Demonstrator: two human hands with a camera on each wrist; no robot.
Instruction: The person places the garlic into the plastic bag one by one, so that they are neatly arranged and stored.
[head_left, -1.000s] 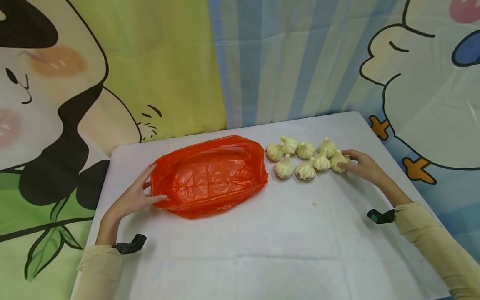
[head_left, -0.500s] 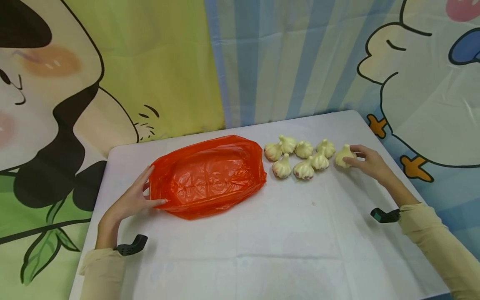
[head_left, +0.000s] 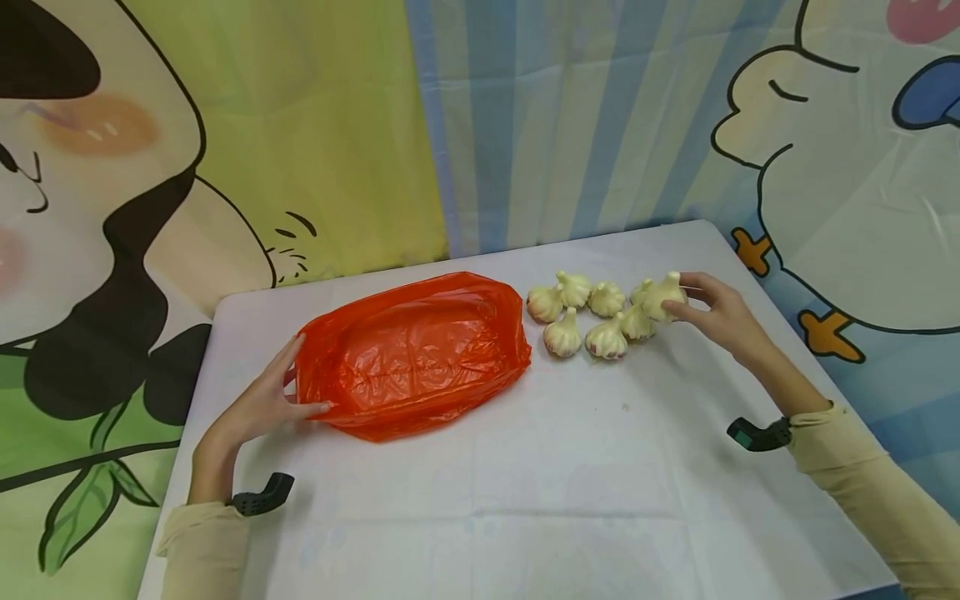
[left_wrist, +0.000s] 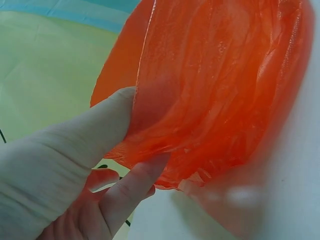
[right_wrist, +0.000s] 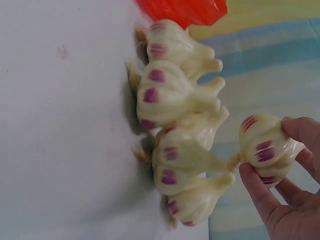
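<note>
My right hand holds a garlic bulb between thumb and fingers. In the head view this bulb overlaps the right end of a group of garlic bulbs. The bulbs are cream-white with purple marks and sit on the table. My left hand is at the left end of a red plastic bag, whose wide mouth faces up. Its fingers are spread. In the left wrist view the thumb tip goes behind the translucent film of the bag's rim, and the other fingers touch the bag lower down.
A white-covered table bears the bag and the bulbs, which are just right of the bag. Behind it hangs a printed curtain with cartoon figures. A black device is strapped at each wrist.
My right hand has drawn one garlic bulb away from the group to the right, then lifted it and brought it back leftward. My left hand stays at the bag.
</note>
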